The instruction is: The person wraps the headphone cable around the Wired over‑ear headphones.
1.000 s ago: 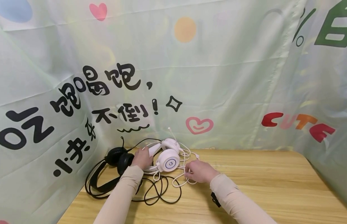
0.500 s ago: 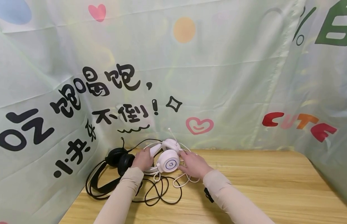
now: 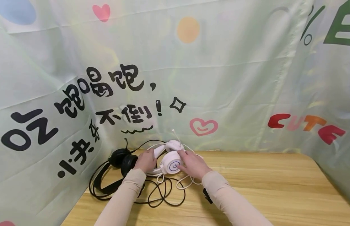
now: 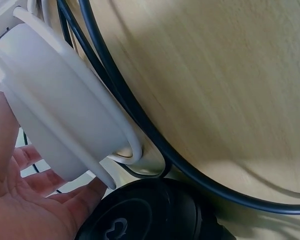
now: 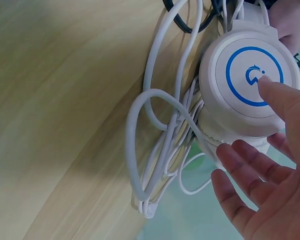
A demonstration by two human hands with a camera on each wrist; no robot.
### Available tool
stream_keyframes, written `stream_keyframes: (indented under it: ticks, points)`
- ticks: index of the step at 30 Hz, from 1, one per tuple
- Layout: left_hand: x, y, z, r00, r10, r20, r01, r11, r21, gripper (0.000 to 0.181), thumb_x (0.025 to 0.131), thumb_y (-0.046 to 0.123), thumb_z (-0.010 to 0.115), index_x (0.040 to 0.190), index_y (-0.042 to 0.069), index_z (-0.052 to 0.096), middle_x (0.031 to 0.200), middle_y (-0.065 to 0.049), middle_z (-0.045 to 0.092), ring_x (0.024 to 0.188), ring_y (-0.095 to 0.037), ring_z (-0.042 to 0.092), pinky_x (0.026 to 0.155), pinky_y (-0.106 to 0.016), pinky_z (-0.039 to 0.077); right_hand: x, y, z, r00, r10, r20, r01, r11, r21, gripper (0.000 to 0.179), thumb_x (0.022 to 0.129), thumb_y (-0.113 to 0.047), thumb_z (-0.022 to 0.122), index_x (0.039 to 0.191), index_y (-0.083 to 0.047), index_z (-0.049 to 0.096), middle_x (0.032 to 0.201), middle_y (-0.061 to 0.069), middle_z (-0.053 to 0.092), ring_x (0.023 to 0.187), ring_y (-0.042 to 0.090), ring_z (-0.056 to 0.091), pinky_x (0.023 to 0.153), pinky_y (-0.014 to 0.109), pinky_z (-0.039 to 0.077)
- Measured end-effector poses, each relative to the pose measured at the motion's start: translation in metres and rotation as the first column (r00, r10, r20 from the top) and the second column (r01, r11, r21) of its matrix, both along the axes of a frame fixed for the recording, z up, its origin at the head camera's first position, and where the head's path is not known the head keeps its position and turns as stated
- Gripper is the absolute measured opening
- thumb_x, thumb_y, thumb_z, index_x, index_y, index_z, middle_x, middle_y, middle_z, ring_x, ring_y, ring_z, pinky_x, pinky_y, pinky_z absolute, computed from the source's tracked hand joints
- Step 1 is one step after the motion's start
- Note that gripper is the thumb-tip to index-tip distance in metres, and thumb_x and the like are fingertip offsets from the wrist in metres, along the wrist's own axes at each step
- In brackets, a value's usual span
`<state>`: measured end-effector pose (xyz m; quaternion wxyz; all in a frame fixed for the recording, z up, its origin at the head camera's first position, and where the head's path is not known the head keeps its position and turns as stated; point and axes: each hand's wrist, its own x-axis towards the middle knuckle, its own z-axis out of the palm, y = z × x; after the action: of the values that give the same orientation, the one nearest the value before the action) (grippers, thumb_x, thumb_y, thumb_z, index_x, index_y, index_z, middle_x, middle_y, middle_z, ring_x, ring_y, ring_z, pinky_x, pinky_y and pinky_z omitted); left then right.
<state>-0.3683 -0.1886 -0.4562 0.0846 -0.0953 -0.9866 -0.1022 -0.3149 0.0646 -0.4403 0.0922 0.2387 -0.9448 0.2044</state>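
R hand (image 3: 193,164) has moved left since 1.0 s ago, from the white cable (image 5: 132,130) to the ear cups of the white headset (image 3: 167,160); L hand (image 3: 146,161) and both headsets keep approx. the same positions on the worktop (image 3: 262,188). White headset lies left of ctr., near the rear edge, w/ cups at its right end & headband (image 4: 60,100) toward the left. L hand is clamped on the headband, thumb on one side, fingers curled behind (L wrist view). R hand: thumb & fingers apart, fingers spread beside the cups, thumb over the blue-ringed emblem on the near ear cup (image 5: 230,62); firmness of contact can't be told. White boom mic (image 3: 176,136) points up by the rear cup; white cable lies in loose loops just right of the cups. Black headset (image 3: 127,164) sits immediately left of L hand, its two cups side by side, one of them close by the L fingers in the wrist view. Black cable (image 3: 184,192) coils in front of the white headset, btwn the forearms. Beige sleeves (image 3: 121,194) cover both arms. Printed cloth (image 3: 234,78) w/ black Chinese characters, hearts & the word "CUTE" hangs behind and at the sides.
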Motion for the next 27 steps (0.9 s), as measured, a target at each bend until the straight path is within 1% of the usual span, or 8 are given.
stream_keyframes:
  ticks: [2, 6, 8, 11, 15, 22, 27]
  points:
    - [0.0004, 0.0001, 0.0002, 1.0, -0.004, 0.0, 0.004, 1.0, 0.004, 0.033, 0.101, 0.013, 0.069, 0.128, -0.003, 0.061, 0.112, -0.028, 0.07, 0.098, -0.044, 0.071, 0.089, -0.055, 0.059, -0.001, -0.0012, 0.0006, 1.0, 0.0, 0.002, 0.0, 1.0, -0.007, 0.062, 0.095, -0.031, 0.082, 0.147, -0.009, 0.056, 0.117, 0.019, 0.069, 0.103, 0.034, 0.071, 0.091, 0.054, 0.06]
    - [0.0009, 0.0006, 0.0001, 1.0, -0.014, 0.006, 0.014, 1.0, 0.006, 0.036, 0.1, 0.013, 0.069, 0.131, -0.002, 0.061, 0.116, -0.028, 0.07, 0.102, -0.044, 0.07, 0.092, -0.056, 0.059, -0.0023, -0.0032, 0.0002, 1.0, 0.007, 0.005, -0.007, 1.0, -0.003, 0.068, 0.095, -0.031, 0.082, 0.152, -0.009, 0.052, 0.12, 0.022, 0.068, 0.105, 0.037, 0.071, 0.092, 0.055, 0.06]
    - [0.001, 0.0008, 0.0, 1.0, -0.023, 0.007, 0.023, 1.0, 0.006, 0.036, 0.1, 0.013, 0.069, 0.132, -0.002, 0.061, 0.116, -0.028, 0.071, 0.104, -0.044, 0.071, 0.093, -0.056, 0.059, -0.0028, -0.0039, -0.0006, 1.0, 0.01, 0.002, -0.01, 1.0, -0.004, 0.068, 0.095, -0.03, 0.082, 0.153, -0.009, 0.051, 0.12, 0.023, 0.068, 0.103, 0.037, 0.071, 0.09, 0.055, 0.061]
    - [0.0016, 0.0006, 0.0001, 0.999, -0.036, 0.004, 0.036, 0.999, 0.002, 0.038, 0.099, 0.013, 0.069, 0.133, -0.003, 0.06, 0.118, -0.029, 0.071, 0.106, -0.044, 0.071, 0.095, -0.056, 0.059, -0.0037, -0.0044, -0.0021, 1.0, 0.013, -0.008, -0.013, 1.0, -0.011, 0.062, 0.096, -0.026, 0.082, 0.148, -0.008, 0.054, 0.115, 0.022, 0.068, 0.099, 0.035, 0.071, 0.086, 0.054, 0.061]
    - [0.0025, 0.0009, 0.0001, 0.999, -0.041, 0.002, 0.041, 0.999, 0.001, 0.043, 0.099, 0.013, 0.07, 0.138, -0.004, 0.059, 0.121, -0.03, 0.069, 0.108, -0.045, 0.071, 0.097, -0.056, 0.059, -0.0033, -0.0031, -0.0023, 1.0, 0.029, -0.013, -0.029, 0.999, -0.037, 0.052, 0.096, -0.022, 0.081, 0.14, -0.007, 0.057, 0.112, 0.022, 0.069, 0.097, 0.034, 0.072, 0.085, 0.052, 0.062]
    - [0.0024, 0.0026, -0.001, 1.0, -0.027, 0.006, 0.027, 1.0, 0.011, 0.045, 0.1, 0.014, 0.069, 0.14, -0.003, 0.059, 0.124, -0.031, 0.067, 0.109, -0.046, 0.07, 0.096, -0.058, 0.058, -0.0034, 0.0007, -0.0034, 0.999, 0.051, 0.007, -0.05, 0.996, -0.071, 0.047, 0.096, -0.022, 0.08, 0.135, -0.007, 0.058, 0.111, 0.018, 0.069, 0.099, 0.032, 0.072, 0.087, 0.051, 0.062]
    - [0.0019, 0.0053, 0.0001, 1.0, 0.001, 0.007, -0.001, 1.0, 0.015, 0.047, 0.099, 0.017, 0.071, 0.142, -0.001, 0.059, 0.128, -0.031, 0.065, 0.11, -0.047, 0.069, 0.096, -0.059, 0.058, -0.0036, 0.0051, -0.0051, 0.998, 0.063, 0.025, -0.061, 0.994, -0.094, 0.046, 0.096, -0.021, 0.081, 0.134, -0.007, 0.058, 0.112, 0.018, 0.069, 0.099, 0.032, 0.071, 0.087, 0.051, 0.062]
